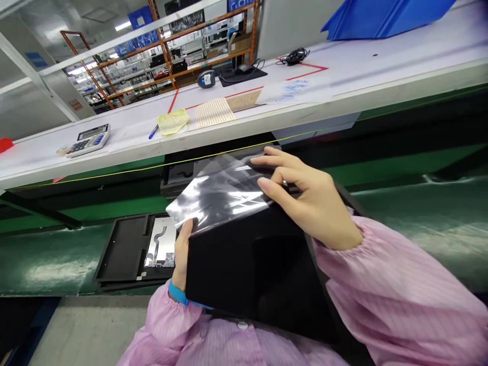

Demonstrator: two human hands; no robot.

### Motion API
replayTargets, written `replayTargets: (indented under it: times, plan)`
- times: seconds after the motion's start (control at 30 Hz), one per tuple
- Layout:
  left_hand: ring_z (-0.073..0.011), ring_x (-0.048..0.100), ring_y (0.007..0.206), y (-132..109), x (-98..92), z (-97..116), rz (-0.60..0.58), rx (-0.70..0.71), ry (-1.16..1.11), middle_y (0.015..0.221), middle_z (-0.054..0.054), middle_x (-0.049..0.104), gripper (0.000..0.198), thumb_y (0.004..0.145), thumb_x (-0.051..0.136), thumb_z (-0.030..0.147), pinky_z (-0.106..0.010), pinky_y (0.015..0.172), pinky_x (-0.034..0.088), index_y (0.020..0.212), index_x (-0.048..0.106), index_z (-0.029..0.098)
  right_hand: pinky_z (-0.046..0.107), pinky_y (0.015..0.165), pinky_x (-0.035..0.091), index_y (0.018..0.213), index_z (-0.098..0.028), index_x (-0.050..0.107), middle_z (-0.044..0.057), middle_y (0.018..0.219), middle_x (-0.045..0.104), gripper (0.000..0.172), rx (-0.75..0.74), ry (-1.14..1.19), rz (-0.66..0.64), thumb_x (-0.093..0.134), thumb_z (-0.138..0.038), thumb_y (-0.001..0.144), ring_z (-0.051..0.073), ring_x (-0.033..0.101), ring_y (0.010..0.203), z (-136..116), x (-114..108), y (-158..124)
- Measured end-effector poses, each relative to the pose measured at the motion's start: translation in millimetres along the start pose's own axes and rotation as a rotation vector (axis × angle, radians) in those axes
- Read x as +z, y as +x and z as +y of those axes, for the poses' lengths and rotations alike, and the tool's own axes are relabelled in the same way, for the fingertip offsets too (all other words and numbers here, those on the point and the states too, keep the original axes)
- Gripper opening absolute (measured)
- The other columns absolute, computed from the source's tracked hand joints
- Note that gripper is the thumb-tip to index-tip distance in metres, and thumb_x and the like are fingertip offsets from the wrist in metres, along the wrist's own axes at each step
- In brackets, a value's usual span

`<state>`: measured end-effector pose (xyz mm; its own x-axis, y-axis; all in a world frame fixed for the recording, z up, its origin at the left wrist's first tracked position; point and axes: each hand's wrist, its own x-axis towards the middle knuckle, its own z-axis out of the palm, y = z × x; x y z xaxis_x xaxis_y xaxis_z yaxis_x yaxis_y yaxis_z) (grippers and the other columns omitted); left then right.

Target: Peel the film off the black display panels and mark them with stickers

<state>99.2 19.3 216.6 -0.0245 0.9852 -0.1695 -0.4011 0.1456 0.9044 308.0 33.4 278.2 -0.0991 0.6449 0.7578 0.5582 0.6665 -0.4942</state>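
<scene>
A flat black display panel (pixel 247 274) is tilted in front of my chest, its glossy face up. My left hand (pixel 181 256) grips the panel's left edge, thumb on top and the other fingers hidden beneath. A clear plastic film (pixel 217 193) with bright reflections extends beyond the panel's far side and overlaps its upper part. My right hand (pixel 301 193) holds the film near its right side between thumb and fingers. Left of the panel, a black tray (pixel 125 249) holds a silver-backed screen part (pixel 164 236) with a dark flex cable.
A white shelf (pixel 267 114) crosses above the green bench (pixel 57 259). On it are a calculator (pixel 87 140), a blue pen (pixel 153 132), a yellow note (pixel 173 122), a scanner (pixel 206 79) and a coiled black cable (pixel 295 56). More trays (pixel 170 189) stand under the shelf.
</scene>
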Motion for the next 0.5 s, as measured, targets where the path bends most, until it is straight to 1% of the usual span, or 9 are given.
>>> replayTargets:
  times: [0.1,0.17,0.2,0.27,0.3,0.37,0.43,0.5]
  plan:
    - [-0.0226,0.039,0.141,10,-14.0,-5,0.081,0.058,0.073,0.118,0.004,0.071,0.028,0.083,0.064,0.039,-0.035,0.123,0.023,0.106,0.073,0.025,0.040,0.097,0.046,0.066,-0.019,0.046,0.001,0.111,0.063,0.030,0.090,0.103,-0.014,0.056,-0.025,0.093,0.024,0.053,0.119,10,7,0]
    - [-0.0212,0.038,0.142,13,-20.6,-8,0.095,0.087,0.118,0.120,0.006,0.071,0.025,0.077,0.071,0.028,-0.031,0.124,0.020,0.102,0.074,0.026,0.040,0.097,0.046,0.066,-0.019,0.047,0.000,0.109,0.064,0.030,0.133,0.126,-0.020,0.057,-0.028,0.092,0.024,0.054,0.118,13,10,-1]
    - [-0.0209,0.038,0.142,14,-20.9,-8,0.086,0.091,0.134,0.120,0.006,0.071,0.026,0.077,0.071,0.026,-0.031,0.124,0.021,0.103,0.073,0.025,0.041,0.097,0.045,0.065,-0.019,0.048,0.000,0.109,0.064,0.030,0.148,0.135,-0.021,0.057,-0.028,0.092,0.024,0.053,0.118,14,11,-1]
    - [-0.0215,0.040,0.141,14,-14.7,-7,0.054,0.077,0.137,0.118,0.004,0.071,0.028,0.084,0.064,0.033,-0.036,0.123,0.024,0.110,0.071,0.024,0.041,0.099,0.044,0.065,-0.019,0.047,0.000,0.107,0.064,0.031,0.162,0.157,-0.016,0.058,-0.030,0.092,0.023,0.053,0.118,18,11,-2]
    - [-0.0217,0.041,0.141,13,-9.0,-6,0.047,0.073,0.128,0.117,0.003,0.071,0.031,0.088,0.058,0.039,-0.038,0.122,0.026,0.113,0.070,0.024,0.040,0.098,0.044,0.065,-0.019,0.047,0.000,0.107,0.064,0.032,0.167,0.172,-0.014,0.058,-0.030,0.092,0.023,0.054,0.117,20,11,-2]
    - [-0.0216,0.041,0.140,11,4.2,-1,0.040,0.069,0.109,0.119,0.001,0.071,0.044,0.095,0.040,0.050,-0.041,0.121,0.029,0.119,0.067,0.025,0.038,0.096,0.045,0.067,-0.019,0.050,0.000,0.108,0.064,0.033,0.180,0.203,0.005,0.056,-0.033,0.095,0.022,0.056,0.114,22,12,-4]
    - [-0.0195,0.039,0.142,8,14.8,4,-0.038,0.044,0.045,0.125,0.002,0.068,0.052,0.098,0.028,0.055,-0.039,0.120,0.031,0.125,0.063,0.027,0.037,0.097,0.045,0.069,-0.019,0.050,0.003,0.108,0.065,0.036,0.197,0.248,0.041,0.052,-0.038,0.099,0.021,0.057,0.113,24,13,-7]
    - [-0.0182,0.039,0.141,6,19.2,9,-0.146,0.006,-0.037,0.131,0.003,0.064,0.053,0.098,0.025,0.056,-0.037,0.119,0.032,0.132,0.057,0.030,0.038,0.102,0.043,0.069,-0.019,0.046,0.005,0.103,0.066,0.040,0.233,0.287,0.091,0.050,-0.043,0.101,0.022,0.057,0.114,25,17,-11]
